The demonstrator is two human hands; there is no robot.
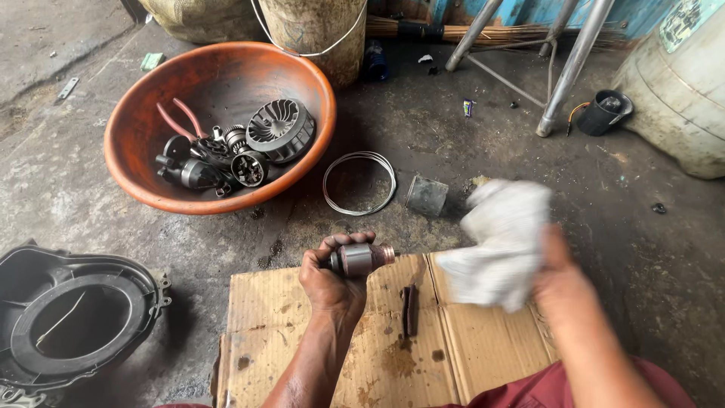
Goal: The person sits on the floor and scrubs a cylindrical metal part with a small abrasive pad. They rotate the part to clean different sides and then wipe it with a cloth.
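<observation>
A flattened sheet of stained brown cardboard [362,340] lies nearest, at the six o'clock edge of the view, on a grimy concrete floor [468,143]. Above it, just left of centre, the left hand [332,278] is closed tight around a small cylindrical motor armature [361,258], its coppery end pointing toward three o'clock. At about four o'clock the right hand [557,276] grips a bunched white rag [498,242] (blurred, so the fingers cannot be made out), held just beside the armature without touching it. A dark metal strip [409,310] rests on the cardboard between the forearms. At ten o'clock sits an orange basin [140,113] holding black machine parts and red-handled pliers [175,119]. A wire ring [359,182] and short metal sleeve [427,195] lie near twelve o'clock. A black round housing [75,317] occupies eight o'clock.
</observation>
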